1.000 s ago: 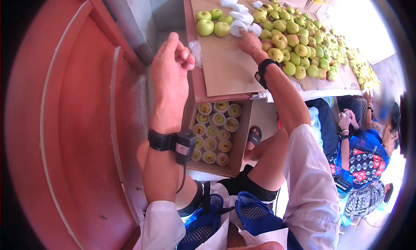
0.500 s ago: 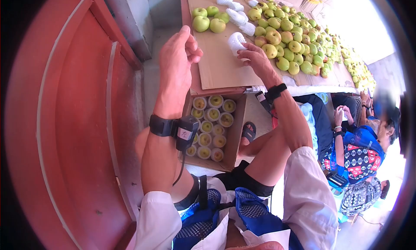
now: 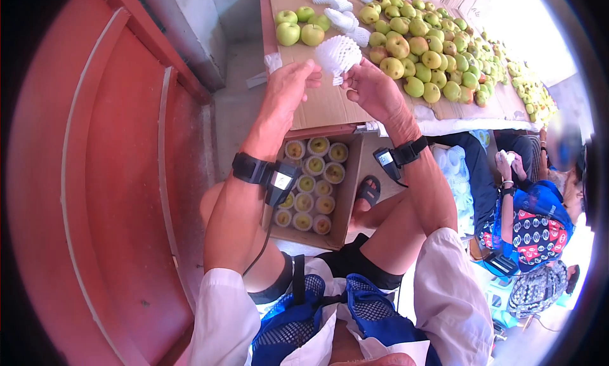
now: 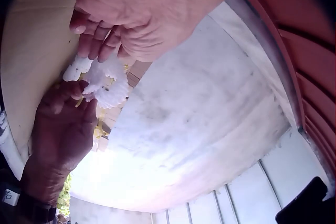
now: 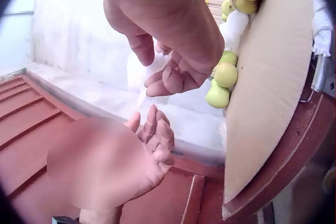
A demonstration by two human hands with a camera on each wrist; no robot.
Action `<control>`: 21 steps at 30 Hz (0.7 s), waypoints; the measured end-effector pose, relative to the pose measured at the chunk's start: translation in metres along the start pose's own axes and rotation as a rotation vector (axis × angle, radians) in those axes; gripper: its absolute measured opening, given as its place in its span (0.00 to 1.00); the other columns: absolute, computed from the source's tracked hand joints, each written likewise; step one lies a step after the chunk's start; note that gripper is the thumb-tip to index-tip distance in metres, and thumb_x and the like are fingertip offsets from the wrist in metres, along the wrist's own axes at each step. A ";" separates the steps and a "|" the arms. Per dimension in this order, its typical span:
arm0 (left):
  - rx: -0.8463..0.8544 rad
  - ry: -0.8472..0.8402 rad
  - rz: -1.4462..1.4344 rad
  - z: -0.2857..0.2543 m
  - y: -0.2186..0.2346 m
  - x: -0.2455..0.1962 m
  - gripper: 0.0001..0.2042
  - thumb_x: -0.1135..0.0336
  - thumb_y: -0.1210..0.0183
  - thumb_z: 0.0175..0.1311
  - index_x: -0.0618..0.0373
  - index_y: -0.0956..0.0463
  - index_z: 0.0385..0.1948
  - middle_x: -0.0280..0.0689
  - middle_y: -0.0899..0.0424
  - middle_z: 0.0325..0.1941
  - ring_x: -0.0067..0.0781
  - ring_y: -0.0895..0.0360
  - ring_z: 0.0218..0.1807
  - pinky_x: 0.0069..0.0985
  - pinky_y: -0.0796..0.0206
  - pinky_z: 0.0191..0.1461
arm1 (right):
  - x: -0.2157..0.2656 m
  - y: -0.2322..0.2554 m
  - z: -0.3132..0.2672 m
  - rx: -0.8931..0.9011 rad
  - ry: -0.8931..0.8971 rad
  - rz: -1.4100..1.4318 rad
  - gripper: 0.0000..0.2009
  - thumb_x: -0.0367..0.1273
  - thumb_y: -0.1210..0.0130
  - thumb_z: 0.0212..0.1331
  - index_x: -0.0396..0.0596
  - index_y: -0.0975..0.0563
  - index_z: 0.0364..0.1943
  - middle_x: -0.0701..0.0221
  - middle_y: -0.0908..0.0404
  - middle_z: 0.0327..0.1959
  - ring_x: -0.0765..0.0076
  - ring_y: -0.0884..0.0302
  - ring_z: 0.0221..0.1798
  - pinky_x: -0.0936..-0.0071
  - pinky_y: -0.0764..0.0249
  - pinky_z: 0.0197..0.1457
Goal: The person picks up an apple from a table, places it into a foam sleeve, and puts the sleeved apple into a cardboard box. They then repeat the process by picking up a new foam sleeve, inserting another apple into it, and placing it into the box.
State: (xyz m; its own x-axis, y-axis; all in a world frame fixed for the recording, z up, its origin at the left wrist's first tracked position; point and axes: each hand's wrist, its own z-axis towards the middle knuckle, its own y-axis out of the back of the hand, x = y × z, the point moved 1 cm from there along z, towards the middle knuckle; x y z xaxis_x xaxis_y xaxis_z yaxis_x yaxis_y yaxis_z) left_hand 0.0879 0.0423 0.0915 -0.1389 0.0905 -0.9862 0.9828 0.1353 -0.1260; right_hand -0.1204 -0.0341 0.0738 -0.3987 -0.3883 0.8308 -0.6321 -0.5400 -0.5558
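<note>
A white foam net [image 3: 339, 54] hangs between the two hands above the cardboard, its top spread wide. My right hand [image 3: 375, 90] pinches its lower edge with thumb and fingertips. On its other side is my left hand [image 3: 288, 90], fingers loosely bent; whether they touch the net is unclear. In the left wrist view the net [image 4: 107, 85] shows a ragged opening beside the right hand [image 4: 63, 124], below the left hand's fingers. The right wrist view has the left hand [image 5: 155, 155] below the right hand [image 5: 168, 29].
Several green apples [image 3: 288, 33] and more foam nets [image 3: 341, 20] lie on the cardboard, beside a large apple pile [image 3: 438, 58]. Below the table edge, a box [image 3: 347, 195] holds apples in nets. A red panelled surface [image 3: 114, 176] stands left; another person [image 3: 533, 226] sits right.
The right hand picked up a foam net from the row and brought it toward the left hand. The left hand moved right, and the two are now close together.
</note>
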 end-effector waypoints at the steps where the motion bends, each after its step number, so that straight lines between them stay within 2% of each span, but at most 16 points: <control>1: 0.000 0.016 -0.004 0.001 -0.002 -0.001 0.21 0.49 0.43 0.72 0.59 0.18 0.48 0.35 0.15 0.48 0.24 0.20 0.46 0.17 0.37 0.38 | 0.003 -0.003 -0.001 0.015 0.008 0.013 0.06 0.32 0.51 0.71 0.51 0.28 0.48 0.72 0.17 0.41 0.73 0.20 0.41 0.78 0.31 0.37; 5: -0.006 0.039 -0.130 0.006 -0.005 -0.006 0.21 0.45 0.42 0.71 0.56 0.19 0.48 0.33 0.15 0.46 0.23 0.22 0.44 0.18 0.40 0.38 | 0.008 -0.009 -0.002 -0.049 -0.027 -0.095 0.07 0.32 0.50 0.70 0.49 0.26 0.48 0.73 0.18 0.39 0.76 0.21 0.40 0.80 0.31 0.37; 8: 0.003 0.115 -0.286 0.005 -0.007 -0.011 0.20 0.45 0.39 0.69 0.52 0.21 0.49 0.30 0.16 0.44 0.22 0.24 0.44 0.20 0.41 0.40 | 0.014 -0.027 -0.014 -0.098 0.053 -0.505 0.10 0.33 0.49 0.69 0.48 0.23 0.50 0.73 0.17 0.38 0.80 0.22 0.40 0.82 0.32 0.37; 11: 0.011 0.171 -0.425 0.004 -0.006 -0.012 0.18 0.48 0.37 0.67 0.49 0.23 0.49 0.28 0.17 0.44 0.22 0.25 0.46 0.22 0.41 0.43 | 0.013 -0.037 -0.017 -0.106 0.090 -0.714 0.14 0.33 0.48 0.67 0.45 0.21 0.53 0.73 0.17 0.37 0.81 0.22 0.39 0.81 0.28 0.40; 14: 0.006 0.233 -0.472 0.010 -0.006 -0.009 0.17 0.51 0.35 0.66 0.48 0.23 0.50 0.28 0.18 0.45 0.23 0.25 0.46 0.24 0.42 0.45 | 0.006 -0.034 -0.014 -0.073 0.134 -0.877 0.14 0.33 0.46 0.68 0.46 0.22 0.54 0.75 0.18 0.38 0.84 0.24 0.38 0.83 0.33 0.38; 19: 0.047 0.360 -0.426 0.011 -0.003 -0.001 0.17 0.54 0.34 0.66 0.48 0.22 0.51 0.26 0.18 0.46 0.23 0.26 0.45 0.25 0.42 0.45 | 0.002 -0.023 -0.013 -0.084 0.172 -0.915 0.14 0.30 0.47 0.65 0.42 0.21 0.52 0.74 0.19 0.37 0.80 0.23 0.38 0.81 0.30 0.43; 21: 0.058 0.375 -0.425 0.009 -0.006 0.001 0.16 0.55 0.34 0.66 0.48 0.22 0.52 0.26 0.18 0.46 0.22 0.26 0.45 0.24 0.42 0.44 | 0.001 -0.016 -0.010 -0.099 0.226 -0.896 0.14 0.30 0.48 0.64 0.43 0.20 0.52 0.70 0.18 0.37 0.76 0.21 0.37 0.77 0.25 0.44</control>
State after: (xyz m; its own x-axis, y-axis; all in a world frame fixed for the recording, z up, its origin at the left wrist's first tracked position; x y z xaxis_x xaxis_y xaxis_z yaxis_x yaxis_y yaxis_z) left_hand 0.0825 0.0329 0.0907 -0.5472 0.3857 -0.7429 0.8345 0.1832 -0.5196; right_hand -0.1174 -0.0181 0.0836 0.1525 0.3033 0.9406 -0.8162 -0.4980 0.2929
